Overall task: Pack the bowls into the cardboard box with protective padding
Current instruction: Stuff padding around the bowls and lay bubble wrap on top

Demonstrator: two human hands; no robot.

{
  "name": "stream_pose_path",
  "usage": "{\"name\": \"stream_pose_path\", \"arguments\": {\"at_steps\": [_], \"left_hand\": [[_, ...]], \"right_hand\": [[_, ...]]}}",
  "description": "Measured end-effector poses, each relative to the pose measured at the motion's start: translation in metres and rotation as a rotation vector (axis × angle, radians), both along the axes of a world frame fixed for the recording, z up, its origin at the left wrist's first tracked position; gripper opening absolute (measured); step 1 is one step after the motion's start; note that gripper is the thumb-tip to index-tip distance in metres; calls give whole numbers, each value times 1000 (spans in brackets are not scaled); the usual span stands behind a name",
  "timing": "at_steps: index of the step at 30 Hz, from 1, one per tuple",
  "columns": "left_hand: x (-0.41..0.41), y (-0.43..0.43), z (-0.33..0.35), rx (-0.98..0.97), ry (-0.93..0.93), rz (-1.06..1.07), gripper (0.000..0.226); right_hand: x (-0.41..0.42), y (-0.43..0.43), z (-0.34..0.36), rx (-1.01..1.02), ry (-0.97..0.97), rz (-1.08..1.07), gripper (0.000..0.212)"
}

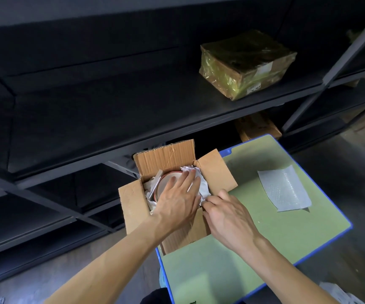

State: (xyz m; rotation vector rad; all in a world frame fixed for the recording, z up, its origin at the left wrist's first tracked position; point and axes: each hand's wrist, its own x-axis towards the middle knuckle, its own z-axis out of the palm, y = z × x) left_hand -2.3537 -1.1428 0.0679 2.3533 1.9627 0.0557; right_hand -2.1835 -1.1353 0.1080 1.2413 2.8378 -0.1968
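The cardboard box (133, 207) sits open on the left end of a green board (264, 249) edged in blue, its four flaps spread outward, the far flap standing up against the dark shelving (111, 106); inside the box lies a pale bowl (163, 185) with a red rim, mouth upward, only its left part visible; crumpled white paper padding (203, 187) is tucked between the bowl and the box walls, showing at the left side and more fully along the far right corner and right side; the left hand (179, 200) reaches into the box from the near side and lies flat over the bowl, fingers straight and close together, their tips reaching the padding at the far right corner, gripping nothing; the right hand (229, 218) is at the near right corner of the box, its fingers curled and pinching the edge of the white paper padding there; to the right, well apart from the box, a sheet of bubble wrap (284, 189) lies flat on the green board; on the shelf above and behind rests a parcel (247, 64) wrapped in glossy yellowish film
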Motion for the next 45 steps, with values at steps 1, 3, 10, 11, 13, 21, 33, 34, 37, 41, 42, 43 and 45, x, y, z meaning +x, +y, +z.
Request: {"name": "stream_pose_path", "arguments": {"at_steps": [1, 3, 10, 11, 13, 21, 33, 34, 37, 41, 42, 43, 45], "left_hand": [[0, 1, 1, -4, 4, 1, 56], [-1, 6, 3, -14, 24, -5, 58], [2, 10, 9, 13, -29, 28, 48], [1, 8, 9, 31, -63, 39, 46], [1, 4, 12, 73, -147, 69, 42], [23, -21, 30, 172, -315, 221, 19], [138, -49, 12, 83, -383, 259, 25], [147, -47, 9, 59, -382, 259, 23], [170, -37, 0, -43, -349, 294, 27], [185, -27, -14, -167, -282, 391, 34], [185, -25, -18, -189, -255, 412, 35], [184, -25, -24, -215, -224, 430, 37], [182, -25, -37, -295, -154, 460, 49]], "right_hand": [[-1, 2, 0, -7, -1, 2, 18], [-3, 5, 0, -12, -5, -4, 14], [6, 6, 0, -7, 32, 33, 13], [10, 8, 2, 11, 66, 32, 12], [19, 12, 5, 28, 107, 25, 15], [39, 40, 14, -11, 233, 72, 12], [110, 71, -22, -136, 124, 326, 6], [118, 76, -28, -153, 110, 323, 8], [132, 91, -46, -197, 66, 311, 19], [131, 109, -73, -277, 14, 286, 36], [128, 112, -79, -293, -1, 278, 39], [124, 115, -85, -308, -19, 273, 40], [117, 119, -96, -344, -49, 264, 40]]}}
